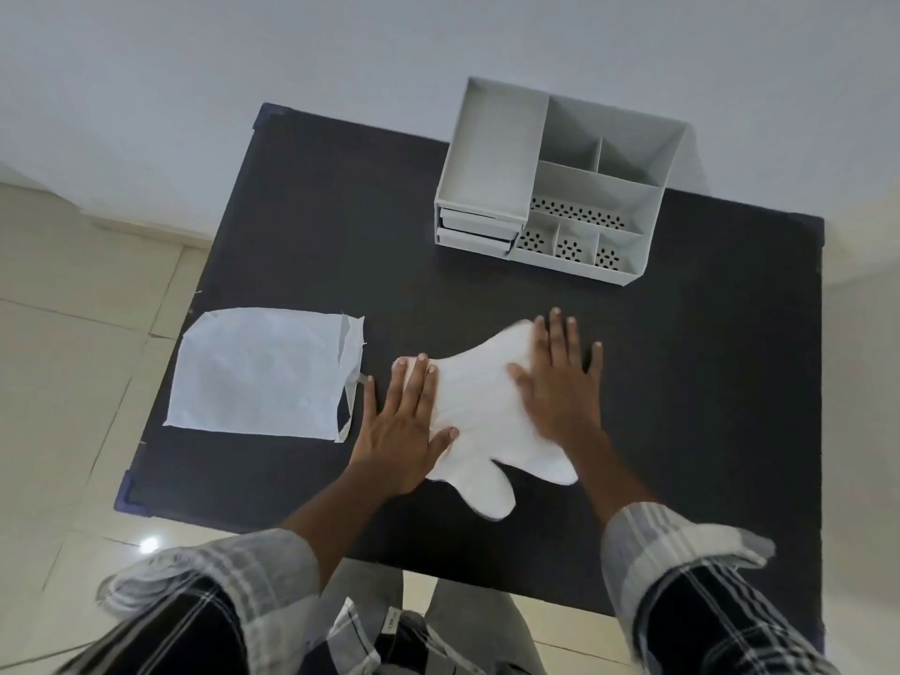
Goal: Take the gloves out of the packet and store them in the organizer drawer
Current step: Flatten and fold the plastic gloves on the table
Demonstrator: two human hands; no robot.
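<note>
Gloves (479, 406) lie flat on bench (311, 226), long axis running near-left to far-right, pinned under both open palms, left hand (404, 431) and right hand (560, 382); organizer (492, 153) drawers sit straight beyond, nearer the right hand.

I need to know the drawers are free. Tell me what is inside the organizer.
The organizer's open top compartments look empty. The two drawers at its front left are shut, so their contents are hidden. The gloves lie on the table.
</note>
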